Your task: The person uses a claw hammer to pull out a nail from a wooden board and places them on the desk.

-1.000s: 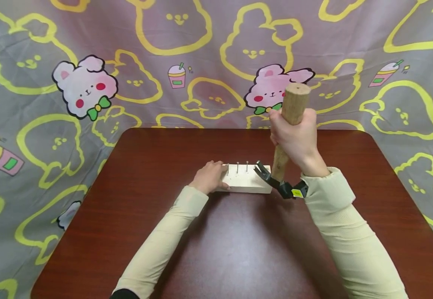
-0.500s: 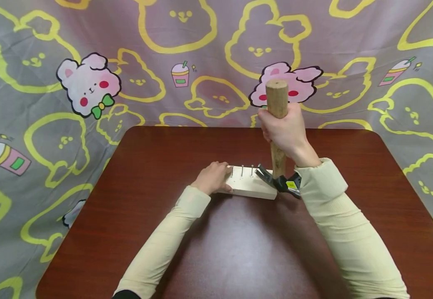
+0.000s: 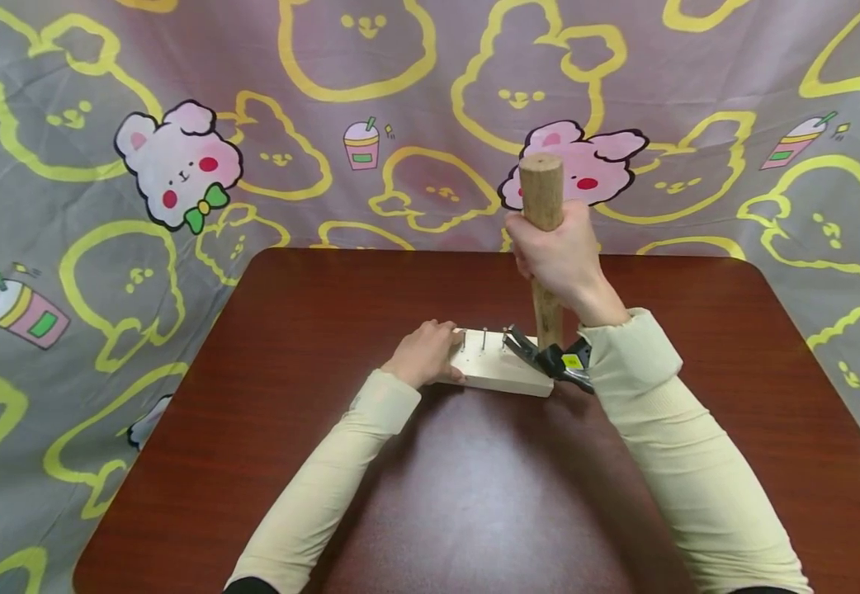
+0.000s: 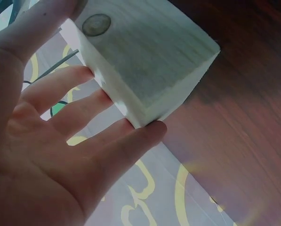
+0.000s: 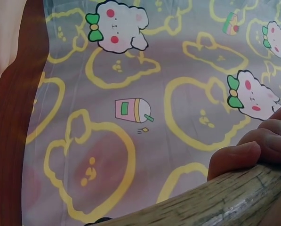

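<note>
A pale wooden block (image 3: 504,378) lies on the table with several upright nails (image 3: 484,339) in a row along it. My left hand (image 3: 422,355) grips its left end, thumb on the near side and fingers over the far part; the left wrist view shows fingertips against the edge of the block (image 4: 154,56). In my right hand (image 3: 559,252) is a claw hammer (image 3: 549,318), gripped by its wooden handle. The hammer stands head down at the block's right end, its claw at the rightmost visible nail. Whether the claw grips that nail is too small to tell.
The brown table (image 3: 311,330) has rounded far corners. A patterned cloth (image 3: 415,107) with yellow outlines and bunny faces hangs behind it and at both sides. In the right wrist view, the hammer handle (image 5: 215,197) crosses the bottom right.
My right hand has swung left, bringing the hammer handle from leaning right to nearly upright. The block has turned slightly, its right end nearer to me. My left hand keeps its hold.
</note>
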`<action>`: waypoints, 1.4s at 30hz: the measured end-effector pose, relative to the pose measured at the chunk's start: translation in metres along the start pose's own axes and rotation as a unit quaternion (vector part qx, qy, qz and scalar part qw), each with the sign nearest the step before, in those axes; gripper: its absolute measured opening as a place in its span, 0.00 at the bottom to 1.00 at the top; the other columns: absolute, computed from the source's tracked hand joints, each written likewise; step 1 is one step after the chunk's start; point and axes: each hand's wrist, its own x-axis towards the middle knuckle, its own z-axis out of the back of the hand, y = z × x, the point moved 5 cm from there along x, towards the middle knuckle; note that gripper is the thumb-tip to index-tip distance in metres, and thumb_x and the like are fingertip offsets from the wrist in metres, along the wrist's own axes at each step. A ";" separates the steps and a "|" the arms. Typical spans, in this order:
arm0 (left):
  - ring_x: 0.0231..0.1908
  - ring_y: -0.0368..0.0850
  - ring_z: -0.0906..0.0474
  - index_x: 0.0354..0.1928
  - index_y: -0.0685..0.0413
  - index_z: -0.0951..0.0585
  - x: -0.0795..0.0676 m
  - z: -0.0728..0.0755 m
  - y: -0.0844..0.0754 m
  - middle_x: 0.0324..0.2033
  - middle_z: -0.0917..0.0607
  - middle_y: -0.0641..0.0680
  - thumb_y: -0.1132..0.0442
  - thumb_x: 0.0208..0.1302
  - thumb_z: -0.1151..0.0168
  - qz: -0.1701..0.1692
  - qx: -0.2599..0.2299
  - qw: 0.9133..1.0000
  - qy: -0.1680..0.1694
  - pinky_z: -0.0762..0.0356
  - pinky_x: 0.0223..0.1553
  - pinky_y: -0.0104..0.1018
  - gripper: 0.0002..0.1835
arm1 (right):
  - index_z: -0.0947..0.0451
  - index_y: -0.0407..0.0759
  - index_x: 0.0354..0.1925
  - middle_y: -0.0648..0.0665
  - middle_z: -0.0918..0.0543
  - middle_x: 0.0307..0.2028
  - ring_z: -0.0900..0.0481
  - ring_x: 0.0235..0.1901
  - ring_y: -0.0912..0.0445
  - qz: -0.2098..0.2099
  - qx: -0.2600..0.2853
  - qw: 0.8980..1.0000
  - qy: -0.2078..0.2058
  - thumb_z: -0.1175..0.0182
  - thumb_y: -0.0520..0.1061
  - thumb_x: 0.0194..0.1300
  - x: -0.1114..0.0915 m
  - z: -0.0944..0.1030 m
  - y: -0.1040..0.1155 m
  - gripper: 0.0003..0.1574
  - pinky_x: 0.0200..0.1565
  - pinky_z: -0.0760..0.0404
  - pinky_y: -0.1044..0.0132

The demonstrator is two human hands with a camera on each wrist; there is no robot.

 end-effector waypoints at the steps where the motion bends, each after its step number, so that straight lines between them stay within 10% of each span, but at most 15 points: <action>1: 0.53 0.56 0.24 0.54 0.50 0.19 0.000 0.000 -0.001 0.52 0.19 0.52 0.47 0.45 0.23 0.001 -0.002 1.000 0.001 0.20 0.48 0.48 0.33 | 0.33 0.38 0.16 0.49 0.31 0.07 0.35 0.07 0.57 0.001 0.002 1.000 0.001 0.45 0.38 0.59 0.000 0.000 0.000 0.16 0.13 0.33 0.65; 42: 0.61 0.63 0.28 0.54 0.52 0.19 0.000 0.002 -0.001 0.57 0.21 0.53 0.48 0.45 0.23 0.005 -0.015 1.000 0.004 0.23 0.56 0.54 0.33 | 0.32 0.39 0.13 0.49 0.35 0.07 0.40 0.07 0.59 0.051 0.181 0.982 -0.021 0.46 0.32 0.58 -0.007 0.013 0.003 0.18 0.12 0.41 0.67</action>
